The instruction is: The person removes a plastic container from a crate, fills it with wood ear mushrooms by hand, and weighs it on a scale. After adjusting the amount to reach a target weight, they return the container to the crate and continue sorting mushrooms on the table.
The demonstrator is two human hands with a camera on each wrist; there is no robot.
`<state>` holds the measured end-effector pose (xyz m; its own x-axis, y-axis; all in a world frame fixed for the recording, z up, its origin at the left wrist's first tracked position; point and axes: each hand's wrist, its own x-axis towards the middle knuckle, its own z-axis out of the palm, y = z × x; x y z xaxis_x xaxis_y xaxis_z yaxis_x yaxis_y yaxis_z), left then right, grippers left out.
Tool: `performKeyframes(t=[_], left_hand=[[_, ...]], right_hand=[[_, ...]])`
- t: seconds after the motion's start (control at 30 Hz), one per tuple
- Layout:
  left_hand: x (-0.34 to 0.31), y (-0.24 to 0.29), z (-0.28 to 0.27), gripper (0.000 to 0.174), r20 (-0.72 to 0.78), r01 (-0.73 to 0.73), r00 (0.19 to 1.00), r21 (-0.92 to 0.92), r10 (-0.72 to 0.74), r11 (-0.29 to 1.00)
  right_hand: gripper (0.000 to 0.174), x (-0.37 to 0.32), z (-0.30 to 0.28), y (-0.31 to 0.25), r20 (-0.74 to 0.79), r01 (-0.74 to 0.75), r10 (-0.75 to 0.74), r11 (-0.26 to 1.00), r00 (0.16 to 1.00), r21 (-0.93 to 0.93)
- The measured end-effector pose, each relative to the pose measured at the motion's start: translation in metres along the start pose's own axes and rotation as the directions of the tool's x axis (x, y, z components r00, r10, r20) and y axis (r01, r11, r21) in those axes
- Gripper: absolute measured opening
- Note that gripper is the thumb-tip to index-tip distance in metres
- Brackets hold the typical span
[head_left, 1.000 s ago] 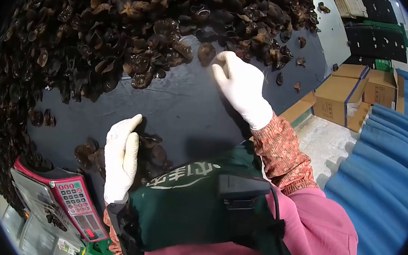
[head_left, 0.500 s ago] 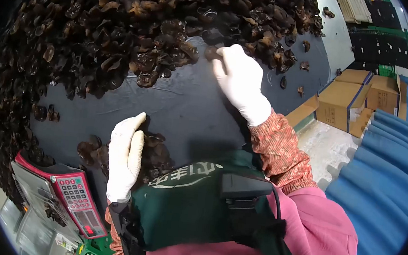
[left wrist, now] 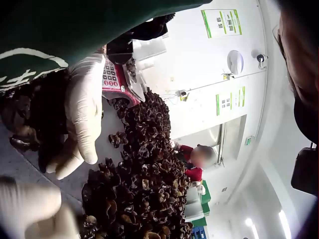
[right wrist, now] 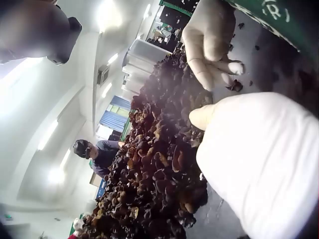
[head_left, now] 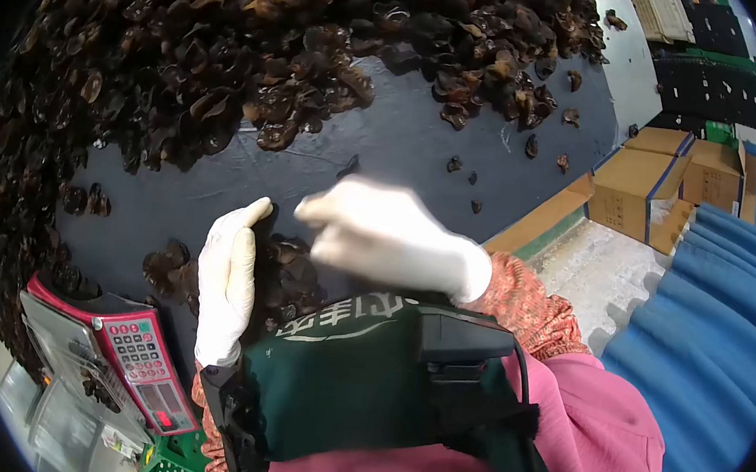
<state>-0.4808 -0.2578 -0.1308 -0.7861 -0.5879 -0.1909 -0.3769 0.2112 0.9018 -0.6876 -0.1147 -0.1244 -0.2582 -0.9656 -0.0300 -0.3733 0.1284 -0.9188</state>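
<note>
Both hands wear white gloves. My left hand (head_left: 226, 285) rests on the dark tabletop with straight fingers, beside a small cluster of wood ear mushrooms (head_left: 287, 277) close to the apron. The right hand (head_left: 387, 237), blurred in the head view, reaches across in front of the apron towards it. In the right wrist view the right hand (right wrist: 212, 45) has loosely bent fingers, with a dark mushroom piece (right wrist: 234, 85) just by the fingertips. Another small piece (head_left: 348, 168) shows beyond the right knuckles. A large pile of wood ears (head_left: 259, 52) covers the far side.
A red digital scale (head_left: 139, 354) stands at the left, near a green crate (head_left: 179, 463). Cardboard boxes (head_left: 633, 183) and blue sheeting (head_left: 700, 294) lie at the right. Loose pieces (head_left: 532, 144) dot the right tabletop. Another person (right wrist: 102, 157) appears beyond the pile.
My right hand has left the single wood ear spot at the pile's edge and swept back and left, towards the left hand. The left hand has stayed nearly still.
</note>
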Motion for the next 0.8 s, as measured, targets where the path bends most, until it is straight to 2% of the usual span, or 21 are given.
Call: performKeyframes(t=[0.03, 0.1, 0.17, 0.2, 0.23, 0.27, 0.3, 0.37, 0.4, 0.43, 0.5, 0.57, 0.6, 0.63, 0.7, 0.77, 0.8], left_hand=[[-0.001, 0.0, 0.0, 0.034, -0.003, -0.001, 1.0, 0.002, 0.001, 1.0], [-0.001, 0.0, 0.0, 0.034, -0.009, -0.008, 1.0, 0.006, 0.008, 1.0], [-0.001, 0.0, 0.001, 0.034, -0.013, -0.016, 1.0, 0.012, 0.016, 1.0], [0.0, 0.002, 0.002, 0.033, -0.012, -0.003, 1.0, 0.02, 0.003, 1.0], [0.0, 0.006, 0.001, 0.033, -0.013, 0.012, 1.0, 0.028, -0.011, 1.0], [0.001, 0.008, 0.0, 0.033, -0.011, 0.025, 1.0, 0.038, -0.025, 0.999], [0.002, 0.007, -0.002, 0.032, 0.02, -0.027, 0.999, 0.064, 0.026, 0.998], [0.001, 0.001, -0.004, 0.031, 0.08, -0.123, 0.99, 0.112, 0.114, 0.986], [0.001, -0.001, -0.002, 0.028, 0.099, -0.155, 0.985, 0.189, 0.138, 0.97], [-0.003, 0.001, 0.002, 0.023, 0.065, -0.098, 0.994, 0.187, 0.087, 0.977], [-0.004, 0.0, -0.002, 0.024, 0.128, -0.165, 0.982, 0.257, 0.136, 0.952], [-0.004, 0.0, -0.003, 0.023, 0.131, -0.159, 0.983, 0.244, 0.13, 0.957], [-0.005, -0.001, -0.003, 0.023, 0.12, -0.145, 0.986, 0.237, 0.12, 0.961], [-0.007, -0.001, -0.004, 0.023, 0.107, -0.148, 0.986, 0.256, 0.125, 0.955], [-0.003, 0.001, -0.003, 0.024, 0.107, -0.174, 0.983, 0.291, 0.149, 0.941], [0.004, 0.001, -0.004, 0.024, 0.122, -0.174, 0.982, 0.279, 0.145, 0.944], [0.004, -0.001, -0.002, 0.024, 0.074, -0.165, 0.986, 0.276, 0.151, 0.947]], right_hand=[[0.028, 0.003, -0.008, 0.008, -0.108, 0.016, -0.025, 0.996, 0.994, -0.088], [0.019, 0.008, -0.019, 0.021, -0.312, -0.11, 0.024, 0.959, 0.95, -0.26], [0.022, 0.005, -0.011, 0.043, -0.233, 0.026, -0.138, 0.905, 0.963, -0.424], [0.024, 0.006, -0.005, 0.037, -0.056, 0.096, -0.119, 0.948, 0.991, -0.304], [0.027, 0.007, 0.003, 0.027, 0.126, 0.142, -0.122, 0.976, 0.985, -0.166], [0.031, 0.006, 0.008, 0.021, 0.275, 0.164, -0.188, 0.981, 0.943, 0.108], [0.032, 0.012, 0.017, 0.015, 0.22, 0.282, -0.297, 0.954, 0.929, 0.097], [0.034, 0.041, 0.011, 0.012, 0.064, 0.315, -0.309, 0.929, 0.949, -0.192], [0.031, 0.055, 0.014, 0.021, -0.057, 0.35, -0.392, 0.87, 0.918, -0.347], [0.031, 0.074, 0.019, 0.026, -0.126, 0.396, -0.529, 0.753, 0.839, -0.526], [0.031, 0.097, 0.016, 0.046, 0.055, 0.452, -0.581, 0.568, 0.812, -0.688], [0.033, 0.089, -0.014, 0.048, 0.004, 0.3, -0.47, 0.556, 0.882, -0.775], [0.031, 0.085, -0.032, 0.04, -0.019, 0.197, -0.33, 0.608, 0.944, -0.769], [0.031, 0.066, -0.035, 0.05, -0.139, 0.145, -0.385, 0.623, 0.913, -0.768], [0.034, 0.03, -0.049, 0.052, -0.046, 0.206, -0.305, 0.738, 0.951, -0.642], [0.038, 0.0, -0.063, 0.034, 0.023, 0.171, -0.192, 0.805, 0.981, -0.568], [0.04, -0.011, -0.07, 0.038, -0.062, 0.118, -0.193, 0.79, 0.979, -0.602]])
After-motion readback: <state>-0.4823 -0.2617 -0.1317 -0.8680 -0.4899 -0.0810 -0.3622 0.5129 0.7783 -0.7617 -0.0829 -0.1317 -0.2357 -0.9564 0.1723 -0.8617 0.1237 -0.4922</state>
